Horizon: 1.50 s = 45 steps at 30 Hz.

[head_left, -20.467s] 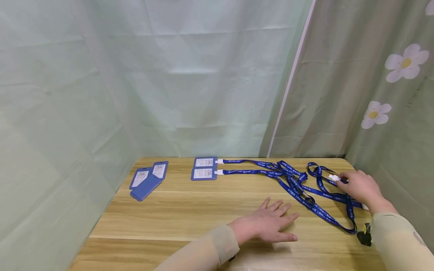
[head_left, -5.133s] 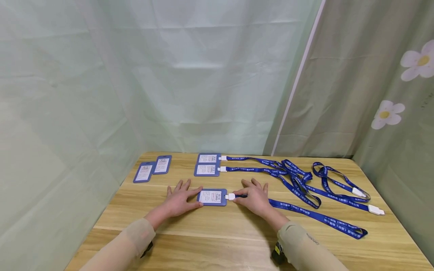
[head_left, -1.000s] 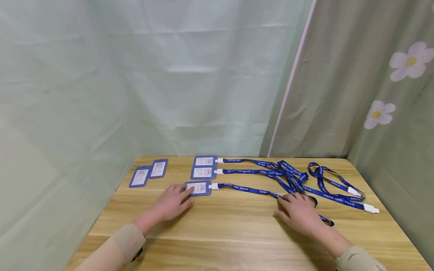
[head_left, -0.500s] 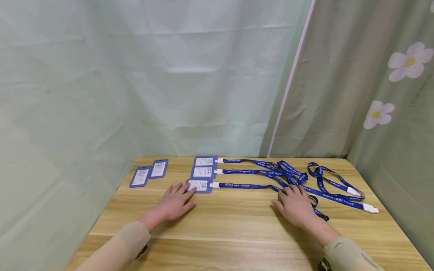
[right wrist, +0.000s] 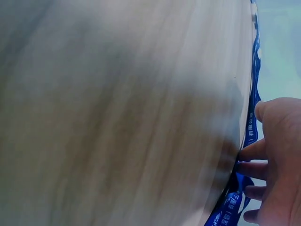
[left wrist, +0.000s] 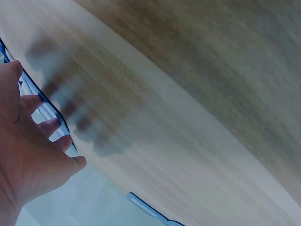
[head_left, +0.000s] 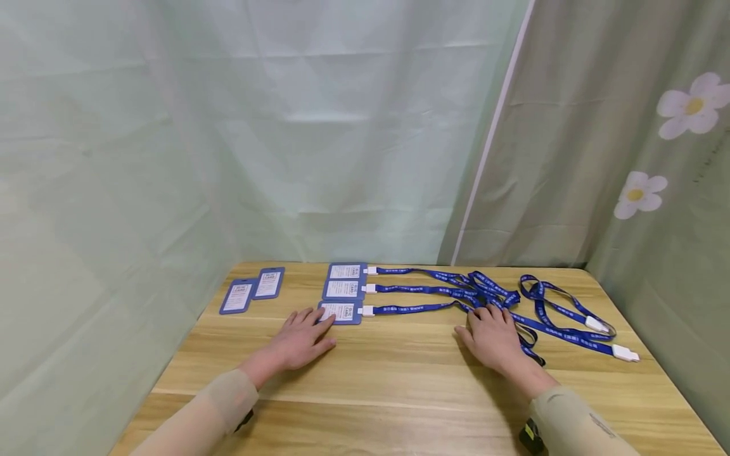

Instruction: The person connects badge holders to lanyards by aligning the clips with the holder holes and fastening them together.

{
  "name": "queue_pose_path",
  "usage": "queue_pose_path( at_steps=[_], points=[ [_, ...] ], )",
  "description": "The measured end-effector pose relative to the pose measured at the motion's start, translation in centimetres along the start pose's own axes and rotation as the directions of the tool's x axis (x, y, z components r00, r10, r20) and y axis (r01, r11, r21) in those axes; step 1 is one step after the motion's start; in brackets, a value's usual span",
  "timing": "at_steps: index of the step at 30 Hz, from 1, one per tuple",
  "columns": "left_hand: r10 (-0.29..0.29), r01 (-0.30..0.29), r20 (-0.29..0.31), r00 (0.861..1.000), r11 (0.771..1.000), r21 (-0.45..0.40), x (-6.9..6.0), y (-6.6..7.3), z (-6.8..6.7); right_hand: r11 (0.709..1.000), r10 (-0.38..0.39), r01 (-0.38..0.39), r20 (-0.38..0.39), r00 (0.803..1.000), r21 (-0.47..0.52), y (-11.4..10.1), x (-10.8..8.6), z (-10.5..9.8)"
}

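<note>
Three blue badge holders lie in a column in the head view, each joined by a white clip to a blue lanyard. My left hand (head_left: 296,345) rests with spread fingers on the left end of the nearest badge holder (head_left: 345,314). In the left wrist view its fingertips (left wrist: 61,142) touch the holder's edge. My right hand (head_left: 493,341) lies over the far part of that holder's lanyard (head_left: 413,310), fingertips touching the strap. The right wrist view shows these fingers (right wrist: 254,169) only slightly bent against the blue strap (right wrist: 251,127). Part of the strap is hidden under the hand.
Two loose badge holders (head_left: 268,283) lie at the table's far left. On the right, two more lanyards with white clips (head_left: 625,353) lie loosely looped, partly tangled with the attached straps. A curtain (head_left: 342,158) hangs behind the table (head_left: 365,392).
Of three loose holders earlier, one was joined to a lanyard. In the last second both hands slid it and its strap away from me, up against the other two.
</note>
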<state>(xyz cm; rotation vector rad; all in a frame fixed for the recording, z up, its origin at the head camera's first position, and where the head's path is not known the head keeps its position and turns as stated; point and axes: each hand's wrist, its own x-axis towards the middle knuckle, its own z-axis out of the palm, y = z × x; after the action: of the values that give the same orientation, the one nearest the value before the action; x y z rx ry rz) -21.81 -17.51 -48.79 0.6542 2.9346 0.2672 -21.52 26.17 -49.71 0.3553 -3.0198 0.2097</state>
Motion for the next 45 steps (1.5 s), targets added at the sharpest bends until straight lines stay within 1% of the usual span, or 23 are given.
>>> queue_pose_path(
  at_steps=[8, 14, 17, 20, 22, 24, 27, 29, 32, 36, 39, 42, 45],
  points=[
    [-0.023, 0.023, 0.028, 0.999, 1.0, 0.013, 0.1, 0.2, 0.0, 0.999, 0.044, -0.044, 0.016, 0.999, 0.019, -0.1, 0.7, 0.2],
    [-0.018, 0.017, 0.016, 1.0, 1.0, 0.014, 0.2, 0.3, 0.1, 0.997, 0.042, -0.043, 0.027, 0.999, 0.067, -0.2, 0.6, 0.0],
    [-0.011, 0.011, 0.014, 1.0, 1.0, 0.013, 0.3, 0.3, 0.0, 0.996, 0.022, -0.02, -0.016, 1.0, 0.09, 0.0, 0.3, -0.2],
    [0.003, -0.003, 0.003, 1.0, 1.0, 0.01, 0.4, 0.8, -0.3, 0.994, -0.001, 0.012, -0.096, 0.995, 0.11, 0.7, -0.1, -0.7],
    [0.015, -0.015, -0.005, 1.0, 1.0, 0.009, 0.5, 1.3, -0.6, 0.992, -0.006, 0.025, -0.149, 0.989, 0.121, 1.6, -0.5, -1.2],
    [0.03, -0.03, -0.008, 1.0, 1.0, 0.008, 0.7, 2.1, -0.9, 0.991, 0.003, 0.022, -0.191, 0.982, 0.13, 2.7, -1.0, -1.7],
    [0.068, -0.068, -0.001, 0.998, 0.998, 0.014, 1.0, 3.5, -1.3, 0.988, 0.045, -0.01, -0.224, 0.974, 0.153, 4.8, -1.9, -2.7],
    [0.107, -0.107, -0.001, 0.994, 0.994, 0.019, 1.2, 4.7, -1.5, 0.984, 0.085, -0.045, -0.229, 0.97, 0.174, 6.4, -2.7, -3.3],
    [0.174, -0.174, 0.002, 0.985, 0.984, 0.03, 1.7, 6.4, -1.8, 0.975, 0.148, -0.105, -0.22, 0.964, 0.196, 8.9, -4.1, -3.9],
    [0.251, -0.252, 0.027, 0.968, 0.967, 0.04, 2.3, 8.9, -2.0, 0.959, 0.225, -0.183, -0.191, 0.955, 0.217, 12.3, -6.1, -4.5],
    [0.308, -0.31, 0.043, 0.95, 0.949, 0.052, 2.6, 10.7, -2.0, 0.95, 0.268, -0.23, -0.172, 0.948, 0.212, 14.7, -7.6, -4.7],
    [0.365, -0.368, 0.051, 0.93, 0.927, 0.075, 3.1, 12.4, -1.7, 0.944, 0.302, -0.273, -0.15, 0.942, 0.188, 16.6, -9.0, -5.1],
    [0.415, -0.419, 0.063, 0.908, 0.902, 0.099, 3.5, 13.9, -1.4, 0.941, 0.314, -0.294, -0.111, 0.943, 0.165, 18.2, -10.1, -5.5]
  ],
)
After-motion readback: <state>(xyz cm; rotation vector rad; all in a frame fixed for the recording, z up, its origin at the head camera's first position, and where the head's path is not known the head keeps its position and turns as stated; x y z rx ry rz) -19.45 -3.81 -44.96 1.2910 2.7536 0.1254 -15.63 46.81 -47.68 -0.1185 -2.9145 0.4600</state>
